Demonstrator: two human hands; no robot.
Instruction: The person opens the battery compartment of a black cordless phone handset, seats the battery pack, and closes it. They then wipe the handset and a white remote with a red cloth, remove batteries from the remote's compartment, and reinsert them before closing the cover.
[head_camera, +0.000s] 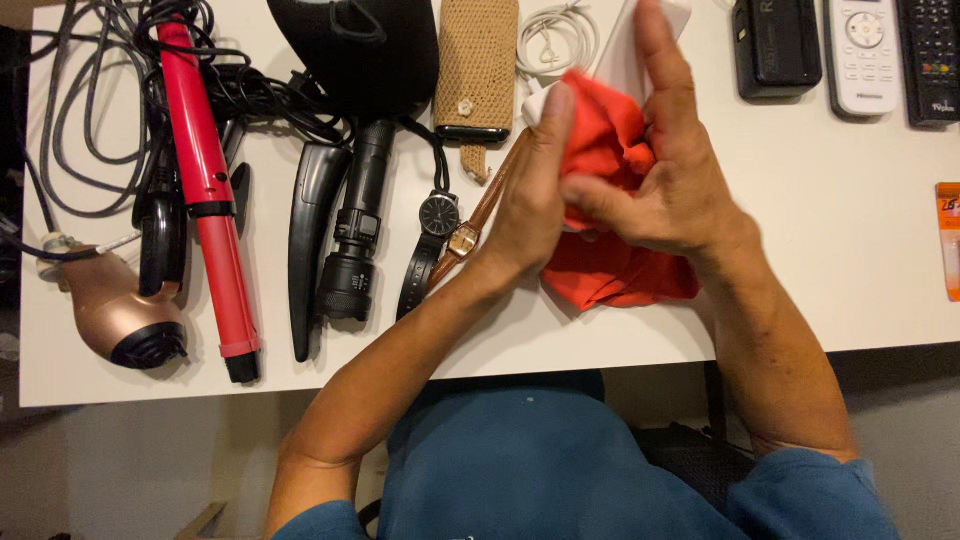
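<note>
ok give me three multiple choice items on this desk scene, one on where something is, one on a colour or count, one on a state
1. Where do the two wristwatches lie?
A. left of the pink hair dryer
B. between the black flashlight and the left hand
C. on the white remote

2. What colour is the cloth in the hands?
A. orange-red
B. green
C. white

3. How is the white device held?
A. lying flat and untouched
B. raised off the white table, wrapped in the cloth, both hands on it
C. hanging from its cable

Answers:
1 B: the watches sit right of the flashlight, beside the left hand.
2 A: the cloth is plainly orange-red.
3 B: the left hand and right hand press the cloth around the device, above the table.
</note>
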